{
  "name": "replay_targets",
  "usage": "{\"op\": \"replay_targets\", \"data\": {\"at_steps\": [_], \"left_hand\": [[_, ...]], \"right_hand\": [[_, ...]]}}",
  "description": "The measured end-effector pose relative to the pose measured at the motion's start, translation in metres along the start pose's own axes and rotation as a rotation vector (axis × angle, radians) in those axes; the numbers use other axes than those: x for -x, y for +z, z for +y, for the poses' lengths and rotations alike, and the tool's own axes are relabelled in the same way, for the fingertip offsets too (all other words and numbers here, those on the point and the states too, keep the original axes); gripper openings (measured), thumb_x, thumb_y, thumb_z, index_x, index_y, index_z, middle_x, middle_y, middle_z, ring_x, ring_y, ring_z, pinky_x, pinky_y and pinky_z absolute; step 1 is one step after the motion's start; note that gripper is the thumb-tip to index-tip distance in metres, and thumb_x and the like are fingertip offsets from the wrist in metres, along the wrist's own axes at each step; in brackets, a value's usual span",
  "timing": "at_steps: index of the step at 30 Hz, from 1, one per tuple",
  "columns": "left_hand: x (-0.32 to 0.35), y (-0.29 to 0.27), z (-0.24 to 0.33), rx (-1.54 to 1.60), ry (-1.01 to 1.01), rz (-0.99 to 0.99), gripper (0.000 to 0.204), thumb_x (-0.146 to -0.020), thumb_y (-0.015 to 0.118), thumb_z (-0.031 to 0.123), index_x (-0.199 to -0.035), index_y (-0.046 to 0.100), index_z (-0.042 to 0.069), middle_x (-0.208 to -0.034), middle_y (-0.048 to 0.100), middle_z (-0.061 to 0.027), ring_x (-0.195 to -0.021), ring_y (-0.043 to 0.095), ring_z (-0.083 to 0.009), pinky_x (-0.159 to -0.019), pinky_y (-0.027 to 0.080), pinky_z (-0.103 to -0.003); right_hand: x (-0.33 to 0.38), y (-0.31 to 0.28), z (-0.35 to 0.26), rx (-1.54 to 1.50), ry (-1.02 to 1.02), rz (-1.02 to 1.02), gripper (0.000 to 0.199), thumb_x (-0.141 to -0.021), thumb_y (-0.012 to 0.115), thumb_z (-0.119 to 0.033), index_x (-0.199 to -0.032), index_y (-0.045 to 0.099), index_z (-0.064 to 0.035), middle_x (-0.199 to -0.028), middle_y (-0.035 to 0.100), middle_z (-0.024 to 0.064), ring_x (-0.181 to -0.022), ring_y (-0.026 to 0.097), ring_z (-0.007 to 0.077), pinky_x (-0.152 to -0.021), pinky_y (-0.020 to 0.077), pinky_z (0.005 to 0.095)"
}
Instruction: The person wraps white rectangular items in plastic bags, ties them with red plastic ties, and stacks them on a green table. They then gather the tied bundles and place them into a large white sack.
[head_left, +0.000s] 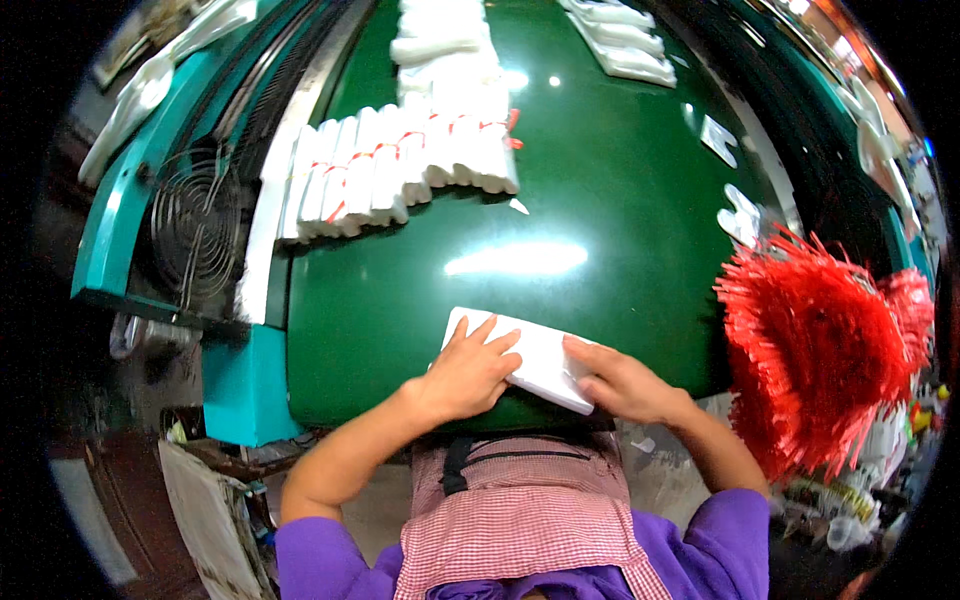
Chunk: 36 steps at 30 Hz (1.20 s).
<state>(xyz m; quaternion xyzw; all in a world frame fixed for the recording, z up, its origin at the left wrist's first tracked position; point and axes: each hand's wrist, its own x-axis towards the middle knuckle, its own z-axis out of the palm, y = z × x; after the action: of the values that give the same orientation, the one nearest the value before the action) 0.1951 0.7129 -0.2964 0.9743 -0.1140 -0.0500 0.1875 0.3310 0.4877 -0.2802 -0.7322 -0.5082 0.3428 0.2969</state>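
Observation:
A flat, folded stack of white plastic bags (545, 350) lies near the front edge of the green table (400, 290), slanting down to the right. My left hand (470, 368) presses on its left part, fingers spread and lying flat. At the right end, my right hand (625, 385) grips the stack with fingers and thumb curled over that end; its underside is hidden. Farther off at the left is a row of rolled white bundles (385, 165), several of them tied with red strips.
A large bunch of red plastic strips (820, 340) hangs at the table's right edge. More white bundles (625, 40) lie at the far right, with small white scraps (740, 215) nearer. Along the left runs a teal machine frame with a round wire fan guard (195, 225).

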Motion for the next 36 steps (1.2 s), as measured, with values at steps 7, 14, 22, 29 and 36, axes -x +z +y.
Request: {"op": "replay_targets", "data": {"at_steps": [7,14,22,29,36], "left_hand": [[0.037,-0.004,0.004,0.079,0.045,0.070,0.031,-0.077,0.067,0.021,-0.104,0.061,0.007,-0.119,0.055,-0.0142,-0.114,0.050,-0.0329,-0.091,0.043,-0.047],[-0.018,-0.006,-0.016,-0.041,-0.059,0.318,0.018,-0.077,0.067,0.017,-0.090,0.062,0.007,-0.094,0.058,-0.0101,-0.088,0.054,-0.0299,-0.074,0.047,-0.038],[-0.025,0.006,-0.007,0.369,-0.076,-0.069,0.039,-0.078,0.069,0.032,-0.105,0.059,0.005,-0.089,0.056,-0.0102,-0.084,0.055,-0.0300,-0.075,0.047,-0.039],[0.037,0.006,0.006,0.960,-0.322,0.086,0.031,-0.084,0.065,0.019,-0.106,0.055,0.000,-0.105,0.059,-0.0078,-0.095,0.058,-0.0189,-0.082,0.045,-0.030],[0.079,0.005,-0.012,1.806,-0.488,-0.033,0.048,-0.080,0.072,0.030,-0.112,0.056,-0.002,-0.101,0.064,-0.0057,-0.088,0.062,-0.0122,-0.079,0.050,-0.028]], "right_hand": [[0.006,0.032,-0.011,0.403,-0.179,0.176,0.048,-0.074,0.071,-0.029,-0.108,0.057,0.0025,-0.118,0.052,0.0207,-0.109,0.050,0.0381,-0.092,0.0418,0.0449],[-0.044,0.020,0.032,-0.129,0.143,0.508,0.027,-0.085,0.062,-0.029,-0.094,0.064,-0.0033,-0.086,0.066,0.0127,-0.076,0.064,0.0278,-0.063,0.0497,0.0394],[0.006,-0.035,0.092,-1.504,0.028,1.477,0.031,-0.095,0.050,-0.033,-0.107,0.048,-0.0050,-0.098,0.062,0.0122,-0.080,0.064,0.0222,-0.058,0.0504,0.0271],[-0.060,-0.005,0.060,-0.983,0.053,1.316,0.029,-0.096,0.048,-0.028,-0.088,0.059,-0.0022,-0.076,0.064,0.0093,-0.059,0.063,0.0158,-0.050,0.0493,0.0256],[-0.049,0.108,-0.043,-0.104,-0.204,-0.226,0.023,-0.084,0.049,-0.020,-0.086,0.061,-0.0012,-0.077,0.062,0.0225,-0.077,0.062,0.0385,-0.070,0.0478,0.0491]]}}
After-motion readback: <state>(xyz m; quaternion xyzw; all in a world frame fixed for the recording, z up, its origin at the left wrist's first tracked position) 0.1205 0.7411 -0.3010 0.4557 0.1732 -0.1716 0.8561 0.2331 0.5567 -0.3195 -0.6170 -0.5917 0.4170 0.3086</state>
